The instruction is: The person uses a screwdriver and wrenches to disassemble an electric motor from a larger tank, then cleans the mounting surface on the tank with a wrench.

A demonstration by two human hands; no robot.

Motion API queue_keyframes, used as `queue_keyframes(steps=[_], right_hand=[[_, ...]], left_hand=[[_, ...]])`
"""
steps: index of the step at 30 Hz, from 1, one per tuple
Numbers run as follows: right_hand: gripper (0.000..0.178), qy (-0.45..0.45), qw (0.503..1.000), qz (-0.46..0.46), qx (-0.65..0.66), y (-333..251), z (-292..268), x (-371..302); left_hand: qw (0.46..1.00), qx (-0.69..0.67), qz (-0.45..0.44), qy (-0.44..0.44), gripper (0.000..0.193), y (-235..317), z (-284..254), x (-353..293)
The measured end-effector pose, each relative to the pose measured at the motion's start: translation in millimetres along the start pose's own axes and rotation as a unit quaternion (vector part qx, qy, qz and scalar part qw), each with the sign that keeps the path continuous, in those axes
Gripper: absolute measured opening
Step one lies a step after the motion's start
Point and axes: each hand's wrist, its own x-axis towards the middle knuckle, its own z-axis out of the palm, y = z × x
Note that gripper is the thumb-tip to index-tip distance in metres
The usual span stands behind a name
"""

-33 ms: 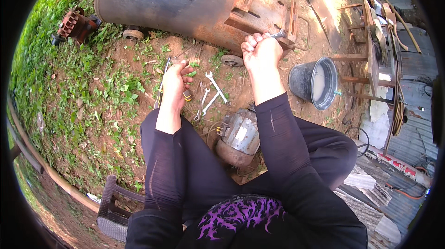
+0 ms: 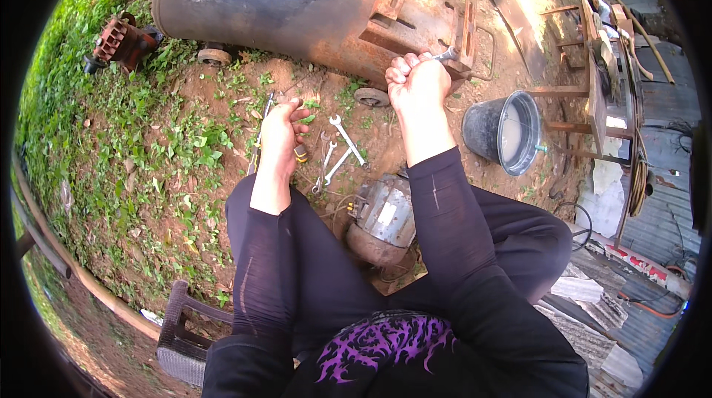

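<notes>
My right hand (image 2: 418, 88) is closed round a silver wrench, whose bright end (image 2: 447, 54) sticks out beside the slotted steel bracket (image 2: 466, 36) on a rusty tank (image 2: 282, 16). The rest of that wrench is hidden in my fist. Above my left knee, my left hand (image 2: 279, 131) is held with its fingers loosely bent and apart, and nothing shows in them. A long thin metal tool (image 2: 268, 104) and a yellow-and-black handle (image 2: 300, 153) appear partly behind it. Several wrenches (image 2: 347, 140) lie on the soil between my hands. Near my legs rests a grey electric motor (image 2: 384, 219).
A black bucket (image 2: 486, 131) holding cloudy liquid leans at the right. Small wheels (image 2: 371, 96) sit under the tank. At the far left lies a rusty finned pump head (image 2: 122, 41). A wooden frame (image 2: 593, 87) and corrugated sheets (image 2: 671, 176) line the right side.
</notes>
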Motion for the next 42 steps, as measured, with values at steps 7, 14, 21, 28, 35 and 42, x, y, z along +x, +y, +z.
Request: queue_keyframes(steps=[7,14,21,28,35,42], right_hand=[[0.019,-0.016,0.977,0.033,-0.211,-53,-55,-15],[0.015,-0.002,0.954,-0.029,-0.298,-70,-57,-34],[0.027,-0.098,0.756,-0.276,-0.585,-50,-25,-19],[0.027,-0.085,0.656,-0.341,-0.668,-61,-21,18],[0.026,-0.140,0.678,-0.296,-0.658,-69,-8,15],[0.016,-0.144,0.659,-0.312,-0.669,-70,-5,14]], left_hand=[[1.000,0.013,0.001,-0.001,0.030,0,-8,-2],[0.999,0.042,0.001,-0.007,0.032,2,-5,-7],[0.996,0.085,-0.010,0.019,0.032,2,-17,3],[0.987,0.161,-0.024,0.001,0.032,-2,6,-1],[0.976,0.215,-0.037,-0.010,0.039,-9,24,11],[0.976,0.215,-0.041,-0.017,0.038,-16,40,15]])
